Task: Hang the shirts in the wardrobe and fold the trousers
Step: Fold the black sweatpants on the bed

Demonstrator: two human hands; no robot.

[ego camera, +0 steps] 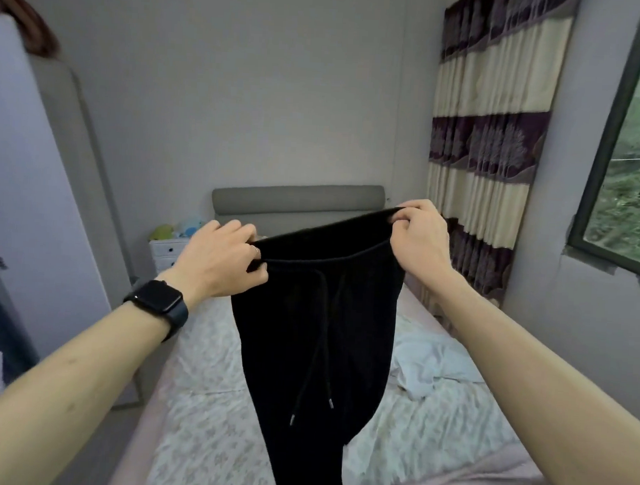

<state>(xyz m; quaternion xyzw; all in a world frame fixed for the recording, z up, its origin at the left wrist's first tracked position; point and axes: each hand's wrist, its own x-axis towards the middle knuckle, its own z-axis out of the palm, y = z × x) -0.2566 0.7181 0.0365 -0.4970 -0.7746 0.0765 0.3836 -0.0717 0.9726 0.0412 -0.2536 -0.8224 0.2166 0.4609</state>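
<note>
Bedroom: above the bed (199,403) I see left hand (217,263) and right hand (420,244), each grip clamped on the trousers (317,335) at the waistband, letting legs hang straight, probably for folding.

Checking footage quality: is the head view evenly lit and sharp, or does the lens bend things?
Head view: soft daylight from the window, no glare; the black trousers show little fabric detail; the wide lens bows the curtain; foliage outside looks smeared.
</note>
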